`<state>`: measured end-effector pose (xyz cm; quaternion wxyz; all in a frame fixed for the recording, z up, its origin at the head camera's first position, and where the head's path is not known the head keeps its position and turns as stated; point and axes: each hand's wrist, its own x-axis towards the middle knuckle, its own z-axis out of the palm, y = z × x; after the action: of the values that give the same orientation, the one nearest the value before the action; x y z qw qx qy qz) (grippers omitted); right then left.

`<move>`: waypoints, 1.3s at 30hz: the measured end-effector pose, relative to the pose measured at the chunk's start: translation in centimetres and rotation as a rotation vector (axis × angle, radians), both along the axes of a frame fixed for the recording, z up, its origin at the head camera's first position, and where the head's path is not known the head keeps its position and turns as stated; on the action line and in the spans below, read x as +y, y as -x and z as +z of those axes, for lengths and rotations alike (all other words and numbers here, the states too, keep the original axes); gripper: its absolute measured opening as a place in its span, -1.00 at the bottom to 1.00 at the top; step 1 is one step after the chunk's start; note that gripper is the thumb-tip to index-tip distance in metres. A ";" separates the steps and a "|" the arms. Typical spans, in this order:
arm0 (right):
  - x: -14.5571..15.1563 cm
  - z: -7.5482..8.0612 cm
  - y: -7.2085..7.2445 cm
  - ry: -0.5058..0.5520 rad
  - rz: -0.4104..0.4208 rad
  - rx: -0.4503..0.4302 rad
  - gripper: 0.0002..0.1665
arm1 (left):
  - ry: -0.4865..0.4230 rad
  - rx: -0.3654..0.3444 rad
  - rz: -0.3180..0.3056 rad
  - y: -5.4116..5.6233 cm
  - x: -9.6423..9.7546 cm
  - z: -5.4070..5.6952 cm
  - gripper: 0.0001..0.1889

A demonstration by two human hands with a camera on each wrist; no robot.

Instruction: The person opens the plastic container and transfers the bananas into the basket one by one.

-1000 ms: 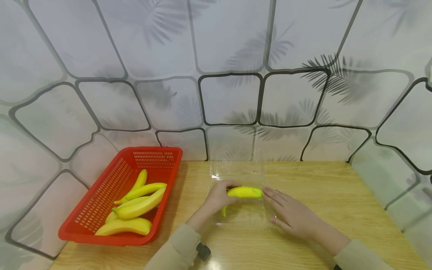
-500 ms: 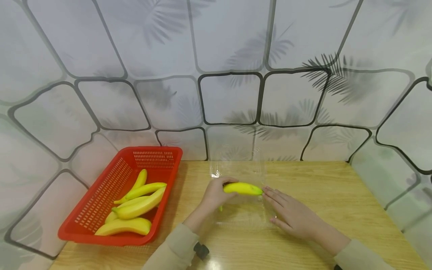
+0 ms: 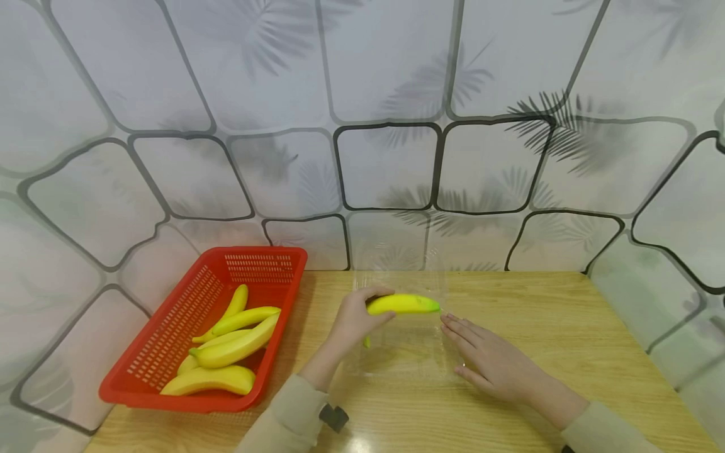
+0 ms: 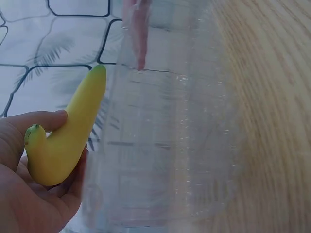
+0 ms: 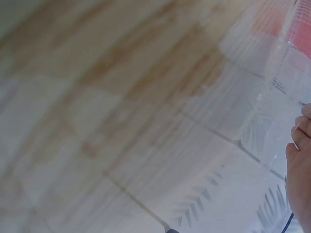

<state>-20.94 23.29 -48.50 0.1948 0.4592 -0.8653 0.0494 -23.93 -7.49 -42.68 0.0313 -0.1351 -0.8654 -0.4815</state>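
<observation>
My left hand grips a yellow banana by its stem end, thumb and fingers around it, above a clear plastic clamshell box. In the left wrist view the banana lies across the palm with its greenish tip pointing away, beside the box wall. My right hand is at the box's right side with its fingers extended; whether they touch the box is hard to tell. Only part of that hand shows at the right wrist view's edge. The box's lid stands raised at the back.
To the left a red plastic basket holds several yellow bananas. Behind the wooden table rises a wall with a dark-lined stone and leaf pattern.
My left hand has lifted the banana upward and slightly to the left, away from my right hand's fingertips. The right hand has stayed in place.
</observation>
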 end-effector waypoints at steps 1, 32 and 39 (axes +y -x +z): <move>0.0 0.0 0.0 -0.001 -0.001 0.000 -0.11 | -0.006 0.003 0.001 0.0 -0.1 0.2 -0.59; 0.1 -0.2 0.2 0.011 0.005 0.005 -0.07 | -0.147 0.108 0.035 -3.4 -3.4 5.9 -0.58; 0.1 -0.2 0.2 0.018 0.018 0.004 -0.06 | -0.105 0.134 0.074 -4.5 -4.6 6.7 -0.56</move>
<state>-21.12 23.36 -48.66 0.2002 0.4652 -0.8603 0.0582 -19.39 -12.10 -36.00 0.1141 -0.1331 -0.8394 -0.5144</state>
